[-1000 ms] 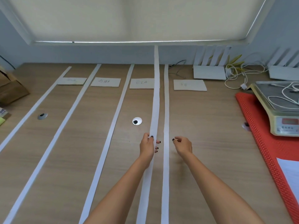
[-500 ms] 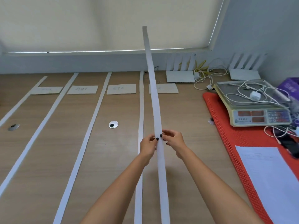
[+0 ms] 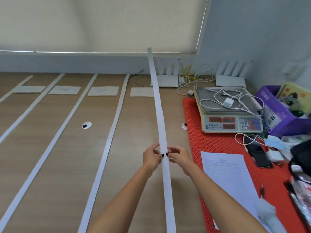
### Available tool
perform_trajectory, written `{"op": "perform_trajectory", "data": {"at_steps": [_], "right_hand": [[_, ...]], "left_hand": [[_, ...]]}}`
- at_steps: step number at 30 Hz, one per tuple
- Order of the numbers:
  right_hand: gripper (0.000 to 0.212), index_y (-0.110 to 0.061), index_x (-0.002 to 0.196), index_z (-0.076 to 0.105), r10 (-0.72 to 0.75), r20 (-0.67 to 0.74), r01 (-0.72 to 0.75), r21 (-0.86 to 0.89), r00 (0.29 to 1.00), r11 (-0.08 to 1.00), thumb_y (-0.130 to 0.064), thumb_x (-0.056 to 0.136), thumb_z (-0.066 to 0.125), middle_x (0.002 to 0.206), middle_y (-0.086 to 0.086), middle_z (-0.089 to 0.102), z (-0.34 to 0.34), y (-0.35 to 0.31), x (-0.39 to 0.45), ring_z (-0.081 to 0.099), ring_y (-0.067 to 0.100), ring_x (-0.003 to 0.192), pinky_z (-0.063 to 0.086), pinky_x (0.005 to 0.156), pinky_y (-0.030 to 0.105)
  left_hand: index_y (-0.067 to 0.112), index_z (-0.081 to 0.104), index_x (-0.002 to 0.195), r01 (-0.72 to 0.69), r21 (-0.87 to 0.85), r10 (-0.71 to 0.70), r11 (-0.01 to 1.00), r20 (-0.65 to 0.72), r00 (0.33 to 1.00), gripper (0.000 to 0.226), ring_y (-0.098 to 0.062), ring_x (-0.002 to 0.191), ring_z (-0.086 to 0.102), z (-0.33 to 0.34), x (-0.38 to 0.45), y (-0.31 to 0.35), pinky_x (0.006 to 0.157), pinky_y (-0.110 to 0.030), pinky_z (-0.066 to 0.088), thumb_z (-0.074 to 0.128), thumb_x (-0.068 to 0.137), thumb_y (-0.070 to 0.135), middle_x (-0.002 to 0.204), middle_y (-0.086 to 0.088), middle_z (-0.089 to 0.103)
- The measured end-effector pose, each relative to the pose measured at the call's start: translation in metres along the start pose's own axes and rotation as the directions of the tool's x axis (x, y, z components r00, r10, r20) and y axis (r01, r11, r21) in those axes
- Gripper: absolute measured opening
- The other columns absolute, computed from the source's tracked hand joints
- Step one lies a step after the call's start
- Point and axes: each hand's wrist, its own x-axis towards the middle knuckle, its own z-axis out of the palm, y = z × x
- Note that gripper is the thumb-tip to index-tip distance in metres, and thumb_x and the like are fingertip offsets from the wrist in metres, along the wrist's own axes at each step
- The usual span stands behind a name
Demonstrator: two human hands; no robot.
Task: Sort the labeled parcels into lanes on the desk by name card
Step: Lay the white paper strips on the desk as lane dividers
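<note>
While lane marking is evidently unfinished, the wooden table (image 3: 138,165) already carries four white strips laid flat from near edge to far edge; the nearest of these to the hands is the laid strip (image 3: 111,140). To its right, a long white strip (image 3: 158,105) is held up off the surface, its far end tilted above the back of the table. At the right side lie a red mat (image 3: 218,145), a weighing scale (image 3: 230,113) with cables on its pan, and a printed sheet (image 3: 227,175).

Four name cards sit at the far ends of the lanes, the rightmost name card (image 3: 141,91) partly behind the raised strip; their writing is too faint to read.

The left hand (image 3: 151,157) and the right hand (image 3: 179,157) meet at the raised strip, fingers of both curled and pinching its edges from either side.

Assessment: the task is at the preparation stage. The held strip has yet to be laid to close the rightmost lane. No labeled parcels can be made out with certainty, none lies in any lane, and all sorting remains outstanding.
</note>
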Motion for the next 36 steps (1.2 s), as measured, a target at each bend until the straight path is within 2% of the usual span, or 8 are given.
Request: {"op": "perform_trajectory", "data": {"at_steps": [3,10,16,19,21,25,30,36], "right_hand": [[0.028,0.002,0.108,0.063,0.025,0.001,-0.025,-0.027,1.0,0.999,0.01,0.082,0.061,0.084,0.006,0.063,-0.023,0.005,0.002,0.066,0.019,0.076,0.055,0.065,0.022],[0.028,0.006,0.11,0.062,0.088,-0.026,-0.089,-0.031,0.996,0.996,0.01,0.082,0.06,0.106,0.02,0.066,-0.034,0.026,0.023,0.065,0.026,0.087,0.055,0.068,0.024],[0.024,0.002,0.103,0.063,0.16,-0.042,-0.162,-0.049,0.986,0.986,0.011,0.081,0.062,0.092,0.014,0.066,-0.028,0.043,0.047,0.066,0.019,0.074,0.055,0.057,0.019],[0.024,0.001,0.103,0.063,0.168,-0.061,-0.172,-0.059,0.984,0.983,0.01,0.081,0.062,0.084,0.008,0.066,-0.024,0.046,0.061,0.065,0.016,0.071,0.054,0.055,0.018],[0.024,0.002,0.104,0.063,0.166,-0.085,-0.173,-0.073,0.982,0.982,0.01,0.081,0.062,0.086,0.01,0.067,-0.023,0.048,0.067,0.066,0.019,0.073,0.057,0.06,0.022],[0.027,0.003,0.108,0.063,0.18,-0.126,-0.193,-0.097,0.976,0.976,0.01,0.082,0.059,0.1,0.02,0.069,-0.025,0.052,0.076,0.068,0.034,0.092,0.055,0.085,0.043],[0.03,0.002,0.111,0.063,0.194,-0.165,-0.218,-0.141,0.967,0.966,0.009,0.083,0.057,0.103,0.021,0.068,-0.024,0.056,0.083,0.066,0.034,0.092,0.055,0.085,0.043],[0.031,0.002,0.113,0.063,0.201,-0.185,-0.23,-0.155,0.962,0.961,0.01,0.083,0.057,0.105,0.019,0.068,-0.024,0.062,0.088,0.066,0.032,0.097,0.055,0.087,0.043]], "left_hand": [[0.013,0.054,0.132,0.027,0.011,-0.027,1.0,0.004,1.0,0.05,-0.022,0.074,0.057,0.025,0.0,0.0,0.063,-0.023,0.054,0.054,0.086,-0.007,0.079,-0.005,0.051],[0.014,0.055,0.131,0.083,0.087,-0.083,0.993,-0.008,0.997,0.049,-0.022,0.076,0.056,0.046,0.015,-0.011,0.082,-0.037,0.055,0.054,0.086,-0.006,0.076,-0.001,0.05],[0.015,0.055,0.131,0.156,0.098,-0.155,0.983,-0.014,0.988,0.05,-0.028,0.085,0.06,0.046,0.032,-0.024,0.088,-0.043,0.052,0.054,0.085,-0.006,0.079,-0.003,0.052],[0.013,0.055,0.131,0.185,0.071,-0.184,0.98,-0.013,0.983,0.052,-0.033,0.091,0.063,0.045,0.044,-0.025,0.089,-0.043,0.053,0.052,0.084,-0.008,0.087,-0.009,0.056],[0.011,0.052,0.133,0.202,0.06,-0.202,0.977,-0.019,0.979,0.053,-0.033,0.096,0.063,0.046,0.052,-0.025,0.09,-0.041,0.052,0.051,0.084,-0.009,0.098,-0.016,0.061],[0.009,0.046,0.136,0.223,0.032,-0.223,0.974,0.004,0.975,0.055,-0.032,0.099,0.063,0.049,0.059,-0.024,0.087,-0.036,0.053,0.05,0.084,-0.01,0.111,-0.021,0.062],[0.009,0.048,0.136,0.227,0.064,-0.231,0.972,0.054,0.972,0.051,-0.035,0.103,0.061,0.052,0.064,-0.025,0.09,-0.045,0.052,0.046,0.088,-0.008,0.116,-0.02,0.06],[0.008,0.045,0.137,0.249,0.039,-0.251,0.968,0.091,0.964,0.046,-0.037,0.102,0.063,0.055,0.07,-0.029,0.091,-0.045,0.052,0.043,0.092,0.0,0.117,-0.021,0.06]]}}
